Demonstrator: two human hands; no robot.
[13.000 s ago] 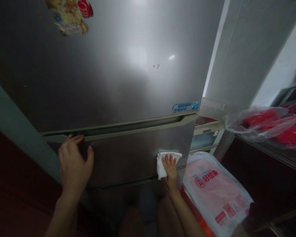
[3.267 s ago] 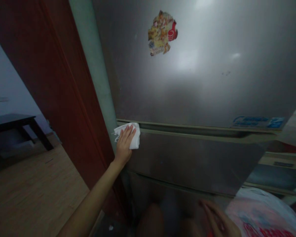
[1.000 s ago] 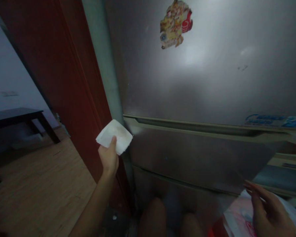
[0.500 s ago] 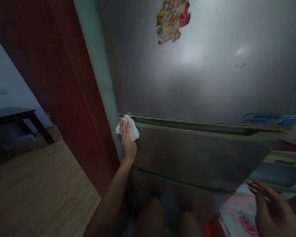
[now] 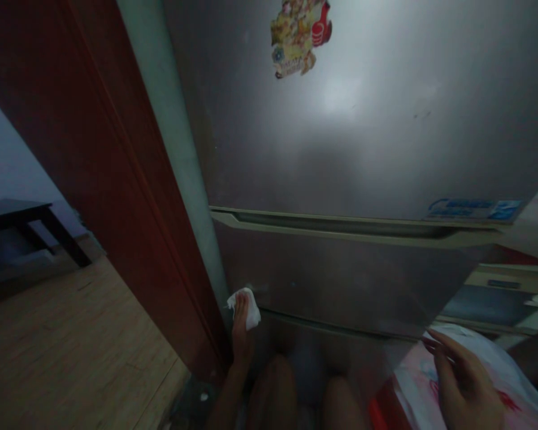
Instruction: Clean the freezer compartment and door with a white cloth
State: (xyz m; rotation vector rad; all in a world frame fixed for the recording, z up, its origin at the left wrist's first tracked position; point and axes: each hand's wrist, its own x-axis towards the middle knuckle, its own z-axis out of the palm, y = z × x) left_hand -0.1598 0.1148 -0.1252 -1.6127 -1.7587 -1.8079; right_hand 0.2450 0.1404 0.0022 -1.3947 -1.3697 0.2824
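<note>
My left hand (image 5: 241, 322) presses a white wipe (image 5: 252, 312) flat against the left edge of the fridge (image 5: 341, 280), by the seam under the middle door panel. The fingers lie over the wipe, and its edges stick out around them. At the lower right, my right hand (image 5: 466, 382) hovers with its fingers loosely bent and the thumb apart, holding nothing that I can see. It is in front of a white plastic bag (image 5: 488, 346) with red print. The fridge's recessed handle strip (image 5: 341, 227) runs across above both hands.
Left of the fridge stand a pale green wall strip (image 5: 165, 101) and a dark red door frame (image 5: 112, 161). Beyond lie a wooden floor (image 5: 72, 352) and a dark table (image 5: 18, 209). A food-picture magnet (image 5: 296, 42) sits on the upper door; a cream appliance (image 5: 493, 298) stands at right.
My left hand has slid the wipe down the fridge's left edge, from the handle strip to the lower seam. My right hand has shifted a little left in the view, which has also turned slightly.
</note>
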